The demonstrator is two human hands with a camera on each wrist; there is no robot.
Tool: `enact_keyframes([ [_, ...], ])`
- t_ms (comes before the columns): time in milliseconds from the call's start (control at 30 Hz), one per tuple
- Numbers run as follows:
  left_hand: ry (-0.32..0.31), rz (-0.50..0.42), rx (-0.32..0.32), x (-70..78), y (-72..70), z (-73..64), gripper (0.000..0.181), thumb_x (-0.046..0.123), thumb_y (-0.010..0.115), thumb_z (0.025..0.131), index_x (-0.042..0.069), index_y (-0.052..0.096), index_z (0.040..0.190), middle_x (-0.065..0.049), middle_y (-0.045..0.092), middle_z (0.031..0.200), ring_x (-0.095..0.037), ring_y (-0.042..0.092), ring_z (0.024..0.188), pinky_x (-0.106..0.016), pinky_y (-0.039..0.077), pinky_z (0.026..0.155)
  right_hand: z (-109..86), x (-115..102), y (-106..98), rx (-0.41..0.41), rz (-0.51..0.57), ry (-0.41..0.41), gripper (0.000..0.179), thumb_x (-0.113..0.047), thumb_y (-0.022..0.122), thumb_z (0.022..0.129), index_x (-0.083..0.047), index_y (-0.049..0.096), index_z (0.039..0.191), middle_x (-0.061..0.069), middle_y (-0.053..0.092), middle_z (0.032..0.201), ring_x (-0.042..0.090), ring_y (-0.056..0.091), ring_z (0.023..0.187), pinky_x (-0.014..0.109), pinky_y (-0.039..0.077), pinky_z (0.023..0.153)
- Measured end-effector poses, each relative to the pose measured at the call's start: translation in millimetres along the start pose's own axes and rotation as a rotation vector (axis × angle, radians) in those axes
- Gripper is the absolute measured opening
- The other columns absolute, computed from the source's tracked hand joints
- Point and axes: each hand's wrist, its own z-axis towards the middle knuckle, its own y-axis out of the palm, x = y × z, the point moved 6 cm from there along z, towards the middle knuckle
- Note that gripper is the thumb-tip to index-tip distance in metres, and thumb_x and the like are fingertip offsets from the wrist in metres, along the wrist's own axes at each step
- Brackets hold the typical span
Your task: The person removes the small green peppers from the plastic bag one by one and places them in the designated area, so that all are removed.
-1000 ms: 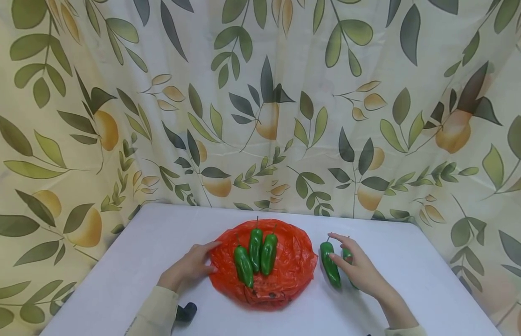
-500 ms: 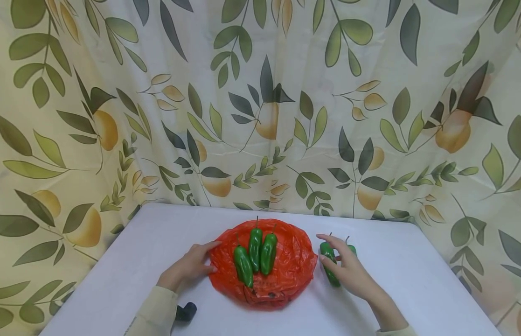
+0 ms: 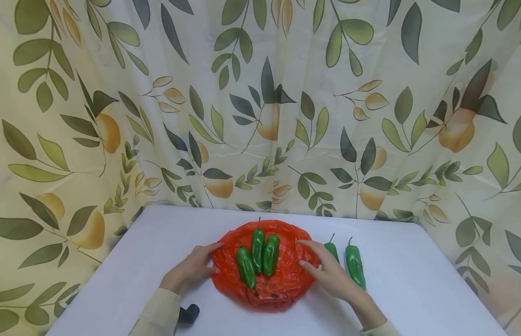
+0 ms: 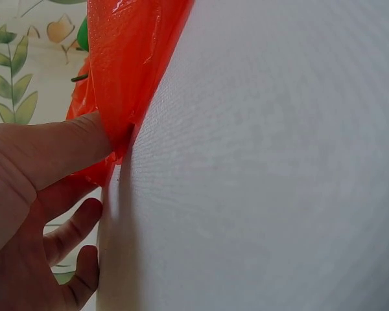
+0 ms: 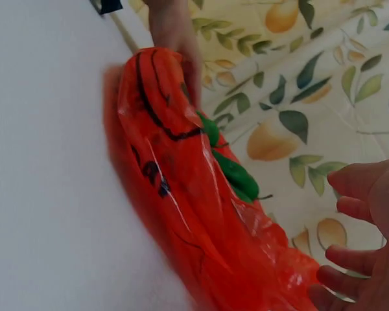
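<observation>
A red plastic bag (image 3: 289,291) lies spread in a rough round on the white table. Three green chili peppers rest on it: a left one (image 3: 246,268), a middle one (image 3: 258,252) and a right one (image 3: 270,255). My left hand (image 3: 191,269) pinches the bag's left edge; in the left wrist view the thumb (image 4: 78,142) lies against the red plastic (image 4: 129,58). My right hand (image 3: 330,275) is at the bag's right edge, fingers apart and holding nothing. The right wrist view shows that hand (image 5: 369,240) beside the bag (image 5: 175,155).
Right of the bag lie two more green peppers, one in full view (image 3: 355,267) and one partly hidden (image 3: 332,250) behind my right hand. A black object (image 3: 189,314) sits by my left sleeve (image 3: 157,315). A leaf-and-fruit patterned curtain (image 3: 260,116) hangs behind the white table (image 3: 411,280).
My right hand has moved left from the two peppers at the right to the bag's right edge. My left hand has stayed at the bag's left edge, and the peppers lie as before.
</observation>
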Motion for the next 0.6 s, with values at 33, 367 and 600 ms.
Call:
enact_keyframes([
  [33,0.0,0.002,0.001,0.1,0.3,0.0,0.072,0.022,0.078,0.079,0.033,0.046,0.143,-0.004,0.051,0.138,-0.028,0.042,0.13,-0.059,0.046,0.103,1.0,-1.5,3.0,-0.01,0.003,-0.003,0.052,-0.031,0.062,0.093,-0.019,0.046,0.141,0.012,0.043,0.148,0.039,0.039,0.138,0.056,0.051,0.099],
  [367,0.011,0.019,0.005,0.8,0.5,0.7,0.072,0.021,0.078,0.079,0.032,0.046,0.143,-0.005,0.051,0.137,-0.029,0.043,0.13,-0.059,0.045,0.104,13.4,-15.0,22.9,-0.032,0.055,-0.015,0.046,-0.025,0.063,0.093,-0.026,0.049,0.137,0.006,0.047,0.145,0.035,0.043,0.135,0.06,0.048,0.1],
  [600,0.017,0.024,0.006,0.8,0.5,-0.1,0.072,0.021,0.078,0.079,0.032,0.046,0.143,-0.004,0.052,0.136,-0.028,0.043,0.129,-0.058,0.046,0.102,22.3,-16.8,33.9,-0.046,0.074,-0.053,0.048,-0.021,0.063,0.093,-0.02,0.049,0.139,0.005,0.05,0.142,0.033,0.042,0.137,0.063,0.043,0.104],
])
